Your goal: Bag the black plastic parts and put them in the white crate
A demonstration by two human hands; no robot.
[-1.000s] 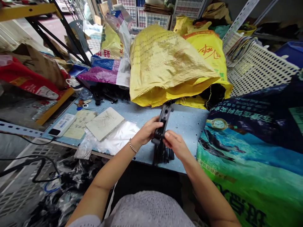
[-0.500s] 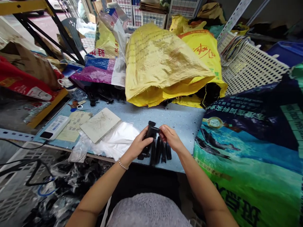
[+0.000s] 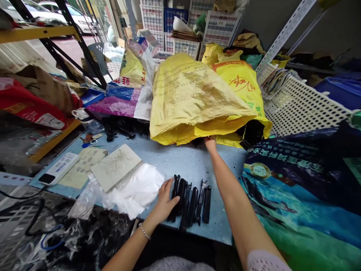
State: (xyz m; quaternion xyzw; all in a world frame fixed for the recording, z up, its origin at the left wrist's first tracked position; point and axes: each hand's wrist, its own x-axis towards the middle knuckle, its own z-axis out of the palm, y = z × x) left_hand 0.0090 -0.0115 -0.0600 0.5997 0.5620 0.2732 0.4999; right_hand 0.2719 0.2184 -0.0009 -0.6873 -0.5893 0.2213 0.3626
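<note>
Several long, narrow black plastic pieces lie side by side in a row near the front edge of the blue tabletop; their exact kind is unclear. My left hand rests at the left end of this row, thumb stretched over the nearest pieces and fingers extended along their side. Farther back, my right hand reaches under the ragged lower edge of a large yellow woven sack. The sack hides its fingers and anything in them. More black pieces lie partly beneath the bags at the back left.
A grey square slab and white plastic bags lie left of the row, beside a paper note and a white device. On the right stand a blue-green sack and a perforated cream basket.
My right hand has left the black pieces and gone forward under the yellow sack. My left hand has loosened from the pieces it held, which now lie in the row. The view has tilted up.
</note>
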